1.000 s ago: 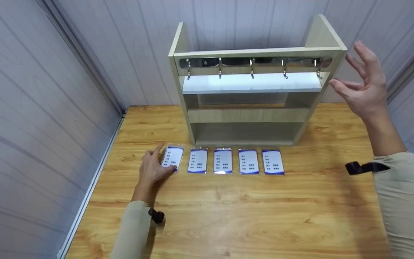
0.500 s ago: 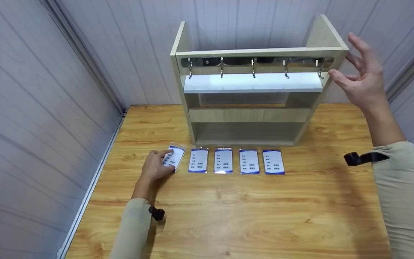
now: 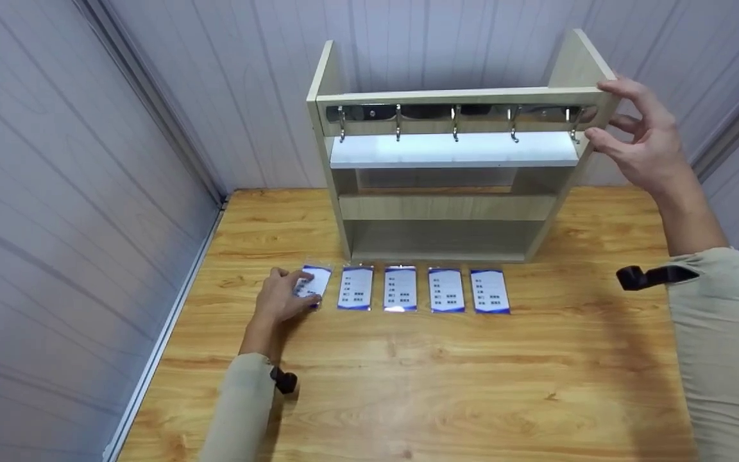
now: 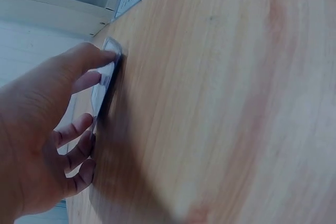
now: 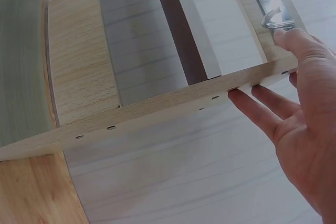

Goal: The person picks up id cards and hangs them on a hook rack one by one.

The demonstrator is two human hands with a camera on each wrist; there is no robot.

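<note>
- While the right hand (image 3: 640,144) steadies the wooden shelf unit (image 3: 453,173) at its upper right corner, thumb on the front edge by the end hook and fingers against the outer side panel, the left hand (image 3: 280,300) works at the leftmost badge card (image 3: 315,285) on the table (image 3: 446,385).
- Seen from the left wrist, the thumb (image 4: 79,64) and fingers pinch that card, whose near edge has come up off the wood; it is not flat like its neighbours.
- Four more badge cards (image 3: 424,290) lie face up in a row just in front of the shelf unit's base, each apart from the next.
- A metal rail of five hooks (image 3: 454,122) runs under the top board of the shelf unit; every hook hangs bare.
- Judged from this, the step in hand is picking up the first card while the unit is braced.
- What follows seems to call for a firm pinch at the card's top end, a lift clear of the second card, and careful aim at a small hook, with the right hand holding the unit against any push.
</note>
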